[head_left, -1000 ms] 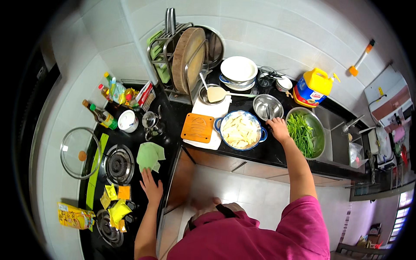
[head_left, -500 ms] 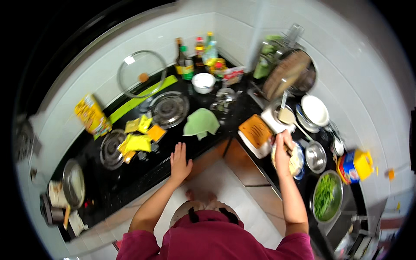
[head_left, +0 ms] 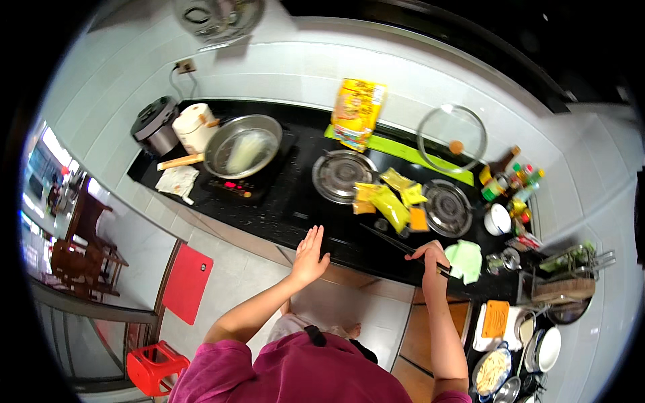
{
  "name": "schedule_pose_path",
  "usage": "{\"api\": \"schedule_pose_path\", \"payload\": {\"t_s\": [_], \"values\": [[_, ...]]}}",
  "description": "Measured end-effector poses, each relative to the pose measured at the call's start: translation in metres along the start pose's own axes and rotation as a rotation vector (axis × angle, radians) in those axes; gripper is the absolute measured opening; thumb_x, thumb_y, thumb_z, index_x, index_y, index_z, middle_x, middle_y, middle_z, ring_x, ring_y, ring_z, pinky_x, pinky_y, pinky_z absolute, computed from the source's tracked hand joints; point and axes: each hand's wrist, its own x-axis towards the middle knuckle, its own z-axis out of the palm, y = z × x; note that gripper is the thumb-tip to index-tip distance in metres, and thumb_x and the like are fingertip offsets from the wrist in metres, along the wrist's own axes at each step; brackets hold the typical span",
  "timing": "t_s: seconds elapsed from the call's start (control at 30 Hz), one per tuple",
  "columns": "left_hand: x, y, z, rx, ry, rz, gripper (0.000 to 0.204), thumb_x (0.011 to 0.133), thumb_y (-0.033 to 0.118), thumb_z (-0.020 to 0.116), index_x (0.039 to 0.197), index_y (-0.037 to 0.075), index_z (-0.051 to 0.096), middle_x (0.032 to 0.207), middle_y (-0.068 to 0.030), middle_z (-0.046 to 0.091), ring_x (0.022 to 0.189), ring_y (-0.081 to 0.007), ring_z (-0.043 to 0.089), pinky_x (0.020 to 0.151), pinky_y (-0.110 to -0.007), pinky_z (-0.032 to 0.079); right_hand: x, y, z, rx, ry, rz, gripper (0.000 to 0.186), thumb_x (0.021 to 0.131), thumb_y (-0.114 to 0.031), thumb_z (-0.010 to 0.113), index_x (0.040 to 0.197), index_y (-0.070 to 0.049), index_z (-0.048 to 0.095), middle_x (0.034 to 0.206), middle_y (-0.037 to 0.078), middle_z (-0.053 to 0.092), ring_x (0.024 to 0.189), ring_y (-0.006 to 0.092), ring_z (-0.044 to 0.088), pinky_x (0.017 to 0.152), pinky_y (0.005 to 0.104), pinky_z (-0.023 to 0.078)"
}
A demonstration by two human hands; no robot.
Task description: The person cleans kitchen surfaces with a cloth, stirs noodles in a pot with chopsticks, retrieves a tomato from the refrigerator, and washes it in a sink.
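My left hand (head_left: 308,258) is open, fingers extended and nothing in it, above the counter's front edge. My right hand (head_left: 431,258) grips long dark chopsticks (head_left: 393,240) beside a light green cloth (head_left: 465,260). Beyond the hands lie yellow and orange packets (head_left: 390,208) by the two gas burners (head_left: 342,176) of the stove. Further left, a steel pan (head_left: 214,158) holding pale strands (head_left: 247,149) in liquid sits on a black induction cooker (head_left: 230,190) with red lights lit.
A cooker (head_left: 154,124) and white canister (head_left: 195,127) stand at the back left. A glass lid (head_left: 482,138) and yellow bag (head_left: 358,111) lean on the wall. Bottles (head_left: 510,181), boards (head_left: 563,289) and dishes (head_left: 544,346) crowd the right. A red stool (head_left: 151,366) is low left.
The view has swung left toward the stove and pan. My right hand has left the steel bowl beside the greens, carrying chopsticks. My left hand stays open.
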Motion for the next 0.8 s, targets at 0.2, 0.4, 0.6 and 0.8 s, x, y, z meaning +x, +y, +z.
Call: {"api": "schedule_pose_path", "payload": {"t_s": [0.2, 0.4, 0.6, 0.8], "values": [[0.004, -0.087, -0.055, -0.094, 0.225, 0.052, 0.063, 0.074, 0.012, 0.055, 0.128, -0.005, 0.026, 0.126, -0.0286, 0.033, 0.12, -0.0404, 0.029, 0.098, -0.042, 0.026, 0.055, -0.013, 0.128, 0.01, -0.074, -0.057, 0.038, 0.091, -0.024, 0.034, 0.067, 0.0, 0.05, 0.066, 0.006, 0.052, 0.067, 0.0136, 0.05, 0.064, 0.0251, 0.038], [0.002, -0.138, -0.132, -0.225, 0.312, -0.076, 0.055, 0.077, 0.01, 0.053, 0.126, 0.0, 0.031, 0.122, -0.0259, 0.037, 0.117, -0.039, 0.032, 0.095, -0.042, 0.03, 0.116, -0.026, 0.267, 0.168, -0.253, 0.023, 0.025, 0.09, -0.014, 0.043, 0.082, 0.005, 0.057, 0.082, 0.009, 0.054, 0.073, 0.0149, 0.056, 0.069, 0.0248, 0.045], [-0.016, -0.208, -0.164, -0.174, 0.475, -0.137, 0.051, 0.078, 0.009, 0.052, 0.125, 0.001, 0.034, 0.119, -0.0257, 0.04, 0.112, -0.0395, 0.036, 0.093, -0.043, 0.031, 0.17, 0.006, 0.337, 0.301, -0.213, 0.14, 0.037, 0.091, -0.026, 0.04, 0.086, 0.006, 0.058, 0.083, 0.011, 0.059, 0.069, 0.0137, 0.054, 0.065, 0.0285, 0.052], [-0.015, -0.236, -0.185, -0.147, 0.557, -0.231, 0.05, 0.078, 0.008, 0.052, 0.124, -0.001, 0.035, 0.118, -0.0251, 0.042, 0.111, -0.0405, 0.038, 0.093, -0.043, 0.031, 0.205, 0.057, 0.355, 0.12, -0.109, 0.212, 0.031, 0.09, -0.022, 0.043, 0.084, 0.004, 0.059, 0.076, 0.008, 0.059, 0.06, 0.012, 0.055, 0.056, 0.0241, 0.048]]}}
